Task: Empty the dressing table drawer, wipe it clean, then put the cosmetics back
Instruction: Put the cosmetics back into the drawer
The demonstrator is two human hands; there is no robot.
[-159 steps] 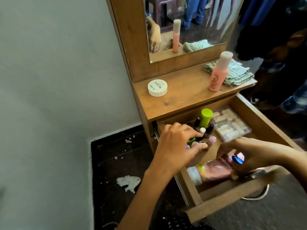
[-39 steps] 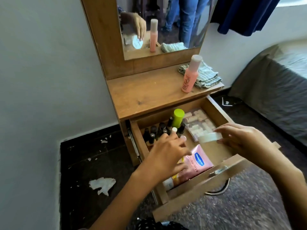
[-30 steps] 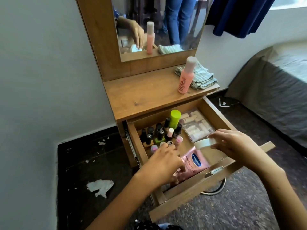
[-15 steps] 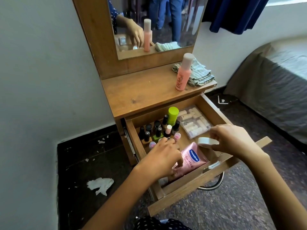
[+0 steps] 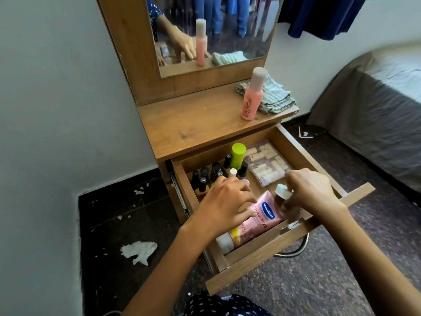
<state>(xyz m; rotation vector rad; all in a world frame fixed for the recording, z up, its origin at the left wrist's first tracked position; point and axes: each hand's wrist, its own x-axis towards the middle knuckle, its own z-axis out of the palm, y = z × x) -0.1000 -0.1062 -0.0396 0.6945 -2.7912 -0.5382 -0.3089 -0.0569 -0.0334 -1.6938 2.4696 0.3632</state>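
Note:
The wooden drawer (image 5: 303, 151) is pulled out under the dressing table top (image 5: 193, 124). Inside stand several dark nail polish bottles (image 5: 210, 172), a lime-green capped bottle (image 5: 238, 155) and a clear box of small tubes (image 5: 266, 166). A pink Vaseline tube (image 5: 262, 216) lies along the front. My right hand (image 5: 312, 190) holds a small white round jar (image 5: 282, 192), tilted, low in the drawer beside the pink tube. My left hand (image 5: 224, 205) rests with fingers spread on the tube and the small bottles.
A pink bottle (image 5: 251, 94) and a folded green cloth (image 5: 273, 96) sit on the table top below the mirror (image 5: 239, 26). Crumpled white paper (image 5: 139, 250) lies on the dark floor at left. A grey bed (image 5: 376, 115) stands at right.
My right hand has lowered the white jar from above the drawer down into it, next to the pink tube. My left hand has stayed on the tube and bottles.

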